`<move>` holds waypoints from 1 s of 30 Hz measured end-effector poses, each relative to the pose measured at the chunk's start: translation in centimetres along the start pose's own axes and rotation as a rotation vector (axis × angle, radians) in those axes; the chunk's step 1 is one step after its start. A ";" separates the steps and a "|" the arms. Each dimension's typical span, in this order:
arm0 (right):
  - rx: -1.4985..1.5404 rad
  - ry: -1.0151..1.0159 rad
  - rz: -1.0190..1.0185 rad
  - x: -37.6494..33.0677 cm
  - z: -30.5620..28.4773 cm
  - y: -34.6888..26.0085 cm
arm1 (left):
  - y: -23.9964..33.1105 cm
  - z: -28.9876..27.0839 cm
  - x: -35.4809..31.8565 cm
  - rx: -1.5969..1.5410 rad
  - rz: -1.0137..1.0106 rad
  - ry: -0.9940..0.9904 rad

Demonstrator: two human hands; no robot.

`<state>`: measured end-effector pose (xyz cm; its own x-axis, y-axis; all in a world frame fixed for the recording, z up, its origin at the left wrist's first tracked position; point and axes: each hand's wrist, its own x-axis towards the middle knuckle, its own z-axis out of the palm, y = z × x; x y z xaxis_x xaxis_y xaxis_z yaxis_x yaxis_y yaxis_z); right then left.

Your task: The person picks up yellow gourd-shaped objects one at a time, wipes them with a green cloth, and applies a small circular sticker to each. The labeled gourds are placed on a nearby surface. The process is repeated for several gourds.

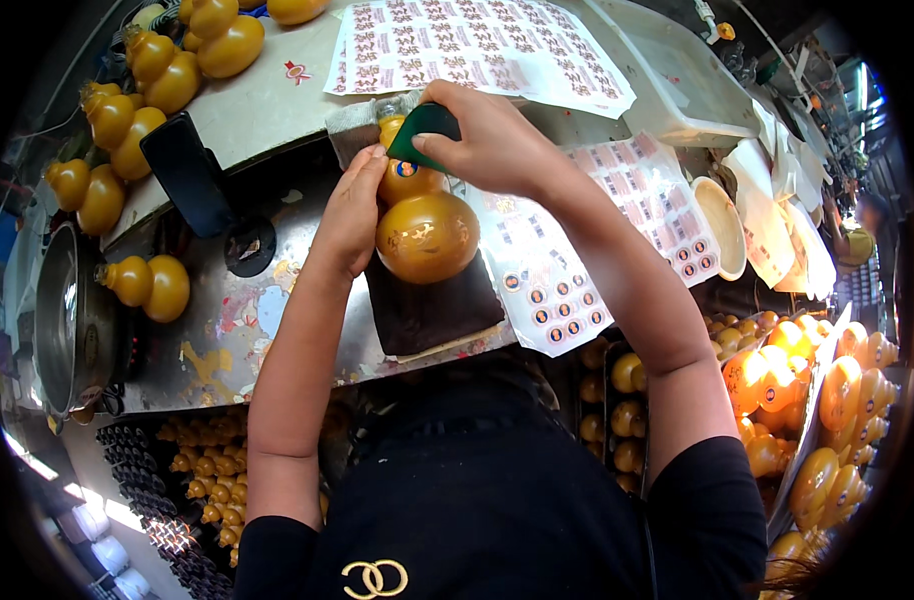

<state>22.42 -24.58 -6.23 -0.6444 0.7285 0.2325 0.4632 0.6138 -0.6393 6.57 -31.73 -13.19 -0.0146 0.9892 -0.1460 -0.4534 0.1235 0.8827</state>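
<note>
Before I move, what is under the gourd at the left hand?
A dark cloth shows past the gourd on the person's side, and a grey cloth by its top end. The gourd and left hand cover what lies directly beneath; contact cannot be seen.

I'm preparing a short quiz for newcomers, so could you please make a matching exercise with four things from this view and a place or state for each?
Things:
1. Green scraper
2. Middle gourd
3. Phone
4. Pan

Places or states:
A. Against the left grip, with a round blue sticker on it
B. Farthest left of the four
C. Held in the right grip
D. Black, beside a round black base

Pairs: 1-C, 2-A, 3-D, 4-B
</note>
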 end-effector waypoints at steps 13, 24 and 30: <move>-0.116 0.020 -0.090 1.6 0.4 0.0 | -0.2 0.6 -0.2 0.252 0.034 0.041; -0.169 0.393 -0.498 -1.4 1.4 0.0 | -0.2 -0.8 -0.3 -0.090 -0.043 -0.032; -0.250 0.208 -0.533 -4.8 1.9 -0.2 | -0.6 -1.1 -0.3 -0.053 -0.042 -0.006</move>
<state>24.27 -28.79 -8.67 -0.7057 0.3308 0.6266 0.2553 0.9436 -0.2106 5.83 -32.14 -14.18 0.0102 0.9837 -0.1794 -0.5004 0.1603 0.8508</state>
